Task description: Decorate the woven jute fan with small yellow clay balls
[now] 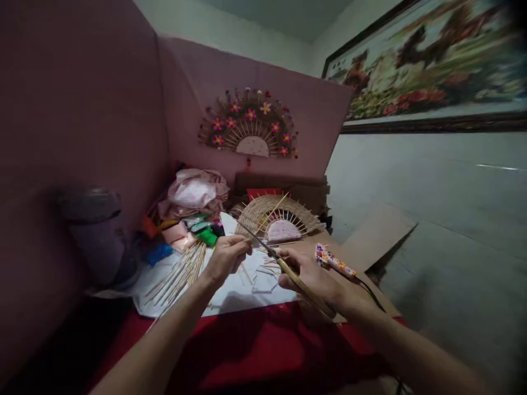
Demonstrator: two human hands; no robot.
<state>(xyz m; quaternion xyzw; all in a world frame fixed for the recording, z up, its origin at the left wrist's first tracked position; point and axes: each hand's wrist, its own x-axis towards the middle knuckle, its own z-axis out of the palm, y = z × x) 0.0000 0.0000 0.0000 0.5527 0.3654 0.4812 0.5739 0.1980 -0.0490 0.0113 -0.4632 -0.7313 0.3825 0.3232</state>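
Observation:
My right hand is wrapped round scissors with long wooden-looking handles, their dark blades pointing up and left. Left of the blades, my left hand is closed in a pinch; what it holds is too small to make out. Behind both hands stands a half-round woven fan with thin sticks and a pale half-disc at its base. Short stick pieces lie on the white sheet beneath my hands. A bundle of long thin sticks rests left of my left hand.
A flowered glue gun with a black cable lies on cardboard at the right. Coloured packets and pink cloth are piled at the left, beside a dark-lidded container. A decorated fan hangs on the pink panel.

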